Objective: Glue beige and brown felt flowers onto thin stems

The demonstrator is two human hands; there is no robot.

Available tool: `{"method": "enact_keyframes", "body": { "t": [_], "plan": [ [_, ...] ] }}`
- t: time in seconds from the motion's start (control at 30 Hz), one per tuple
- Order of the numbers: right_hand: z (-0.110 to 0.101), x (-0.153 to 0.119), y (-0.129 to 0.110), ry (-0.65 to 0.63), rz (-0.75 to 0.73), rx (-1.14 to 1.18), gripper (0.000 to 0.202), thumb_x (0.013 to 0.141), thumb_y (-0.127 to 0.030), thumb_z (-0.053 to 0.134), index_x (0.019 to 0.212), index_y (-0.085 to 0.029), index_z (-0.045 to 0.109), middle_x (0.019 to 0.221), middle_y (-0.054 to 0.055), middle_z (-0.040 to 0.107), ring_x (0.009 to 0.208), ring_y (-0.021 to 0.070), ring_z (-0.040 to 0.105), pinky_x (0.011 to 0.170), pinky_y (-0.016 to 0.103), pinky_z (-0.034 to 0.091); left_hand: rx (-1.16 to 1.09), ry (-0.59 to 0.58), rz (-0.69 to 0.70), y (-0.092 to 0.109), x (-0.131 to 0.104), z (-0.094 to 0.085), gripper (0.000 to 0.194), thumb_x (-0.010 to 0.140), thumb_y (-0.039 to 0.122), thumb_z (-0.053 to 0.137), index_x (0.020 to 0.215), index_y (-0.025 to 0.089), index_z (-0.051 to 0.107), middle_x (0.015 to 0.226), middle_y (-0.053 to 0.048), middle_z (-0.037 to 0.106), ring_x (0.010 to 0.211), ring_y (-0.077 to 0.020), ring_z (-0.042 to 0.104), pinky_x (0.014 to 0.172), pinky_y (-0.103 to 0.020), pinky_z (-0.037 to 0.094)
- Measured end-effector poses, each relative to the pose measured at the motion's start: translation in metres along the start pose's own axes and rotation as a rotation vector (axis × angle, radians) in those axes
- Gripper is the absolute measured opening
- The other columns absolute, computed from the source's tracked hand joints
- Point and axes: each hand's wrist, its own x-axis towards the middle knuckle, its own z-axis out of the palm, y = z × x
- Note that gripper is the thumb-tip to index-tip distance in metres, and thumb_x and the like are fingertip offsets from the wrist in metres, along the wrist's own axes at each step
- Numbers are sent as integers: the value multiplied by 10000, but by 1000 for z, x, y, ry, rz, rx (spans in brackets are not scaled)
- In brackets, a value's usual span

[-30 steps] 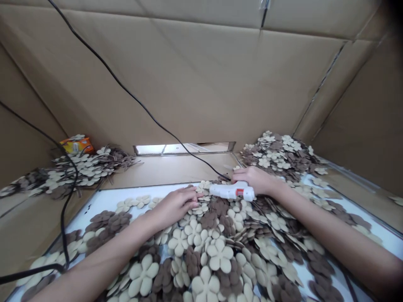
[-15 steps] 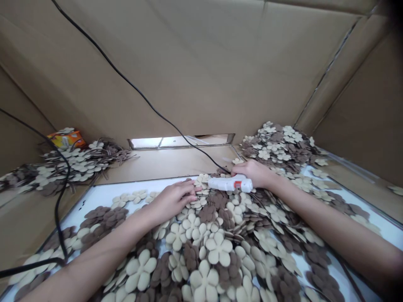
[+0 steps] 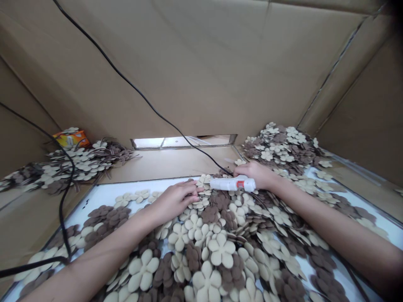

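Note:
My right hand is wrapped round the handle of a white glue gun with an orange-red mark near its back end. Its nozzle points left at a cream fabric flower. At that flower's left edge, my left hand has its fingers closed together and seems to pinch the petal. Beneath and in front of both hands spreads a thick layer of loose cream flowers and brown flowers. The fingertips of my right hand are hidden behind the gun.
Cardboard walls surround the white work surface, with a slot at the back. A black cord hangs across to the gun. Flower heaps lie at the back left and back right, beside an orange packet.
The whole view has shifted slightly, so everything sits a little farther right. Both hands and the glue gun keep nearly the same positions at the cream flower.

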Motion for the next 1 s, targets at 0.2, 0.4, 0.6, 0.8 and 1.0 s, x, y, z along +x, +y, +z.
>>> {"method": "enact_keyframes", "body": {
  "t": [0.2,0.4,0.6,0.8,1.0],
  "plan": [
    [0,0,-1,-7,5,-6,87,747,-200,561,808,-171,616,767,67,667,661,176,606,609,237,377,-2,3,1,-2,0,1,196,899,375,452,784,259,559,1232,42,639,1322,-181,389,1046,-314,348],
    [-2,0,-2,-14,-11,-47,97,741,-207,571,816,-169,621,761,64,668,664,181,611,604,238,366,4,1,4,-3,0,1,203,904,387,446,783,260,548,1239,51,633,1324,-174,385,1042,-302,354],
    [-4,0,-2,-32,-11,-82,108,749,-208,568,830,-171,630,763,65,672,667,181,617,602,237,361,0,-1,8,-3,1,1,196,904,373,449,783,256,551,1231,48,639,1320,-170,390,1043,-290,350],
    [-7,8,3,-105,25,69,140,725,-307,618,724,-167,618,655,45,643,582,157,577,543,224,351,-13,-3,11,-3,2,0,185,898,354,457,776,256,555,1220,44,646,1319,-179,392,1034,-291,357],
    [-19,29,9,-205,92,328,58,667,-204,566,683,-153,588,606,-24,579,553,109,503,503,192,369,-3,2,19,-1,1,1,180,895,351,471,768,255,554,1217,50,647,1300,-182,416,1026,-288,360]
  ]
}}
